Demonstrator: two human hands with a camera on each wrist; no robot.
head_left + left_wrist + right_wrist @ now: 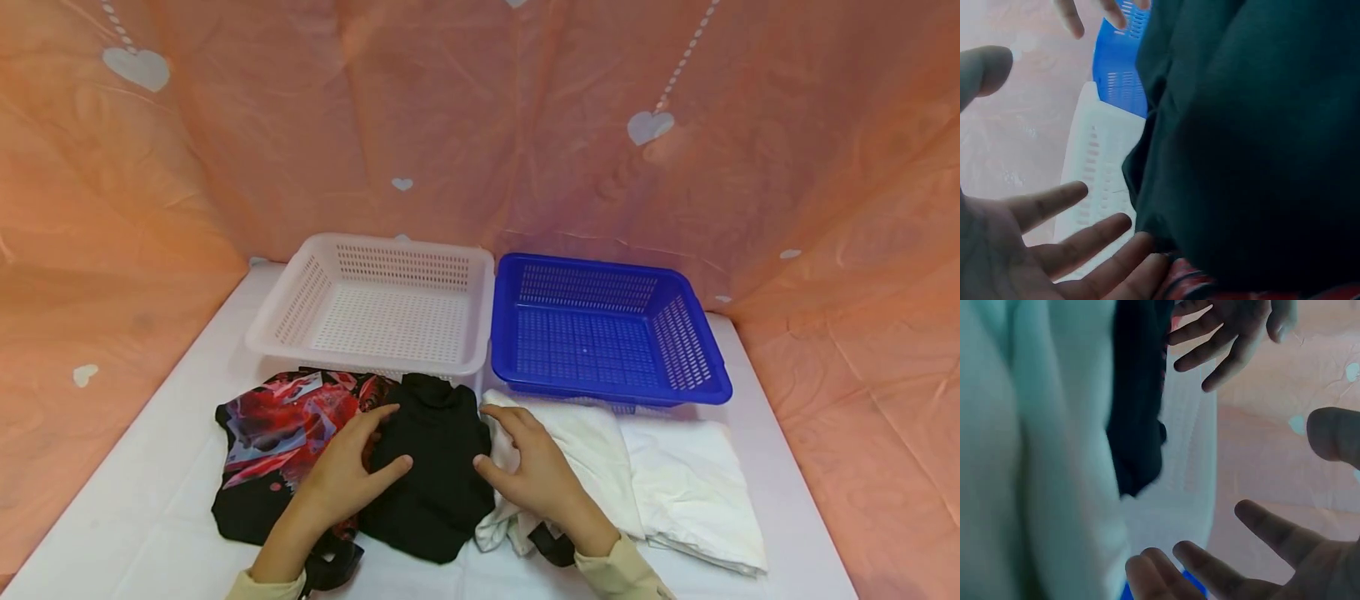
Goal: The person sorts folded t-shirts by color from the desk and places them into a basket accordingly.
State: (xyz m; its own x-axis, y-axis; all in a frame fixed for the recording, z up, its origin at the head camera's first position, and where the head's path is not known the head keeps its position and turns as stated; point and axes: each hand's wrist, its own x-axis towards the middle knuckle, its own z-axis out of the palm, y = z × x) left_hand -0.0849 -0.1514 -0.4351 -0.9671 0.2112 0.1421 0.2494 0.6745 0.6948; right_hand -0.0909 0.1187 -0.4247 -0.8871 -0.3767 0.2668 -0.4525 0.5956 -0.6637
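A folded black garment with a collar-like upper edge lies between my two hands. My left hand, fingers spread, is at its left side, over the edge of a black garment with a red floral print. On the other side, my right hand has its thumb near the black cloth and its palm above a crumpled off-white garment. Spread fingers of the left hand show in the left wrist view. Neither hand grips any cloth.
Behind the clothes stand a white plastic basket at left and a blue plastic basket at right, side by side. A folded white garment lies at far right. Orange curtain surrounds the white table.
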